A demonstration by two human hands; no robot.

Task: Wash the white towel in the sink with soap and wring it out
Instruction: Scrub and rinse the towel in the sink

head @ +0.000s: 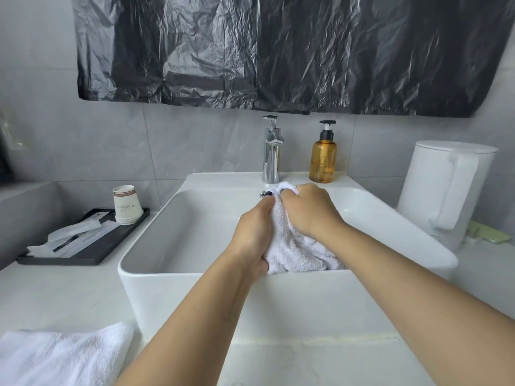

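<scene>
I had the white towel [292,246] bunched between both hands over the sink [172,235]. Its long axis ran from the faucet [271,151] toward me. My left hand [252,235] gripped the near end, my right hand [312,210] the far end. Next was probably a counter-twist along that axis.

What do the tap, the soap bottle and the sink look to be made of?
Tap: polished chrome-like metal, with mirror reflections. Soap bottle: translucent amber body, probably plastic though possibly glass, with a black pump. Sink: glossy white, likely glazed ceramic, smooth with soft highlights.
</scene>
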